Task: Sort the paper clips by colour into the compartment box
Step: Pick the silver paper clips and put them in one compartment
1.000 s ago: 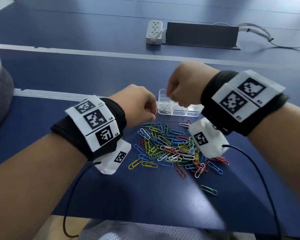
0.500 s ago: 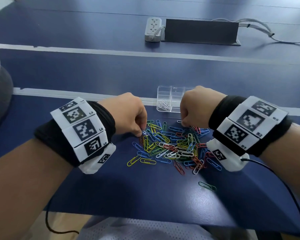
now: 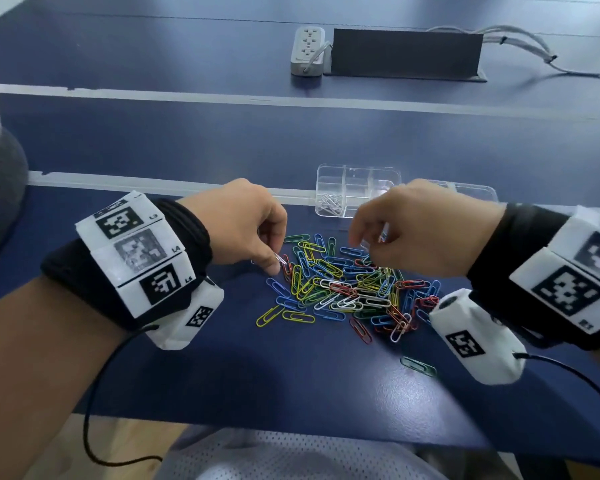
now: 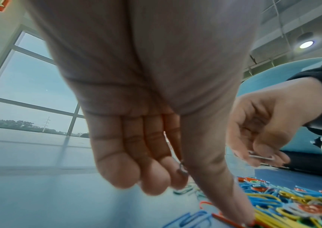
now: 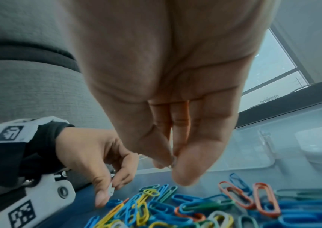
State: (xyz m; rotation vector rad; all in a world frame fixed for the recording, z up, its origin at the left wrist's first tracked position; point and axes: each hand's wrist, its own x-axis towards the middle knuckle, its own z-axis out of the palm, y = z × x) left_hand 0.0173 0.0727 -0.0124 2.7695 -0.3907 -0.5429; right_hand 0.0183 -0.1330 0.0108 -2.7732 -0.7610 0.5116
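Note:
A pile of coloured paper clips [image 3: 343, 285] lies on the blue table. Behind it stands the clear compartment box [image 3: 392, 174], with white clips [image 3: 329, 202] in its near-left cell. My left hand [image 3: 274, 265] is at the pile's left edge and pinches a white clip [image 3: 280, 259] between thumb and forefinger; the right wrist view shows that clip [image 5: 111, 189] too. My right hand [image 3: 361, 245] hovers over the pile's far side, in front of the box. It pinches a white clip [image 4: 261, 156] in its curled fingers.
One green clip [image 3: 418, 366] lies apart, nearer to me on the right. A white power strip [image 3: 307, 50] and a dark cable flap [image 3: 406, 53] sit far back. The near table edge [image 3: 291, 424] is close to my body. Wrist cables hang by both arms.
My right hand came down from over the box to the pile and now holds a white clip just above it. My left hand dropped to the pile's left edge and pinched a white clip.

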